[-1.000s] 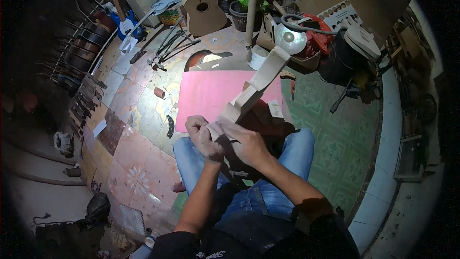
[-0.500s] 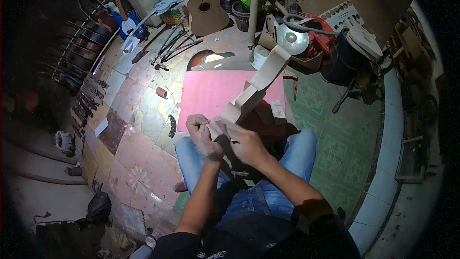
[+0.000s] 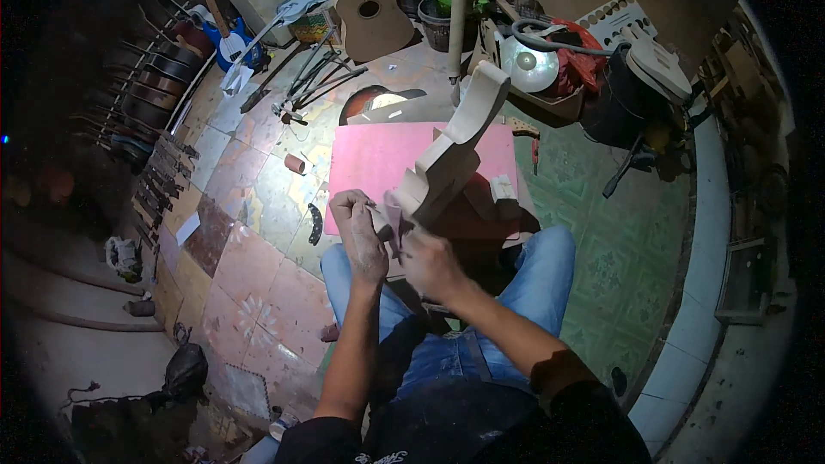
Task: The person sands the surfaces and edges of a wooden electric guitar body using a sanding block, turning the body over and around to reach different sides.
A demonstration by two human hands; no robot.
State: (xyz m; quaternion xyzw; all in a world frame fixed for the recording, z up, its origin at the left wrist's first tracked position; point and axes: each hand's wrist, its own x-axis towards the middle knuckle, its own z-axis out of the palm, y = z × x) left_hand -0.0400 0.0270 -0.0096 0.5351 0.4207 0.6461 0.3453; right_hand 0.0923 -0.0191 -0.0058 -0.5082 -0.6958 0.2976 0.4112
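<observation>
head view, item: pale unfinished wooden guitar neck (image 3: 451, 150), heel end at the lap of a person seated on the tiled floor (image 3: 258, 249), headstock end angled up and away over a pink mat (image 3: 369, 163). left hand (image 3: 359, 228) fingers curled closed at the heel, apparently on a small tool, too small to tell; right hand (image 3: 430, 262) blurred, fingers' state cannot be told. handling, as judged: stiff, light, bare wood easily dented; best held at the thick heel.
</observation>
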